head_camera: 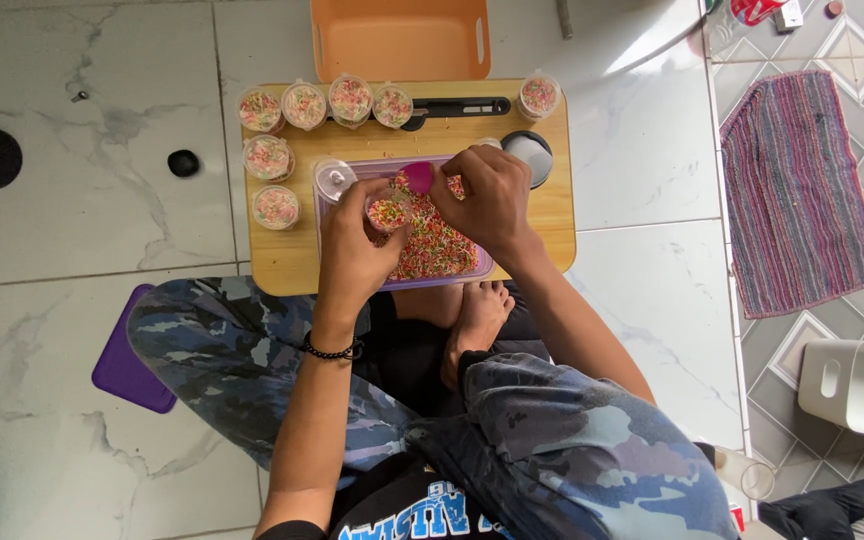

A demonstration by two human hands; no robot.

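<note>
Small cup point(388, 212) of sprinkles held in left hand point(352, 250) over purple tub point(324, 225) on table point(282, 262), right hand point(487, 200) pinching pink scoop point(418, 177), filling step; next likely needs lid point(334, 180).

The right hand point(487, 200) covers most of the pink scoop point(418, 176). The left hand point(352, 250) hides the small cup's point(388, 212) lower part. At top centre, the frame edge cuts off the orange bin point(400, 40)
</note>
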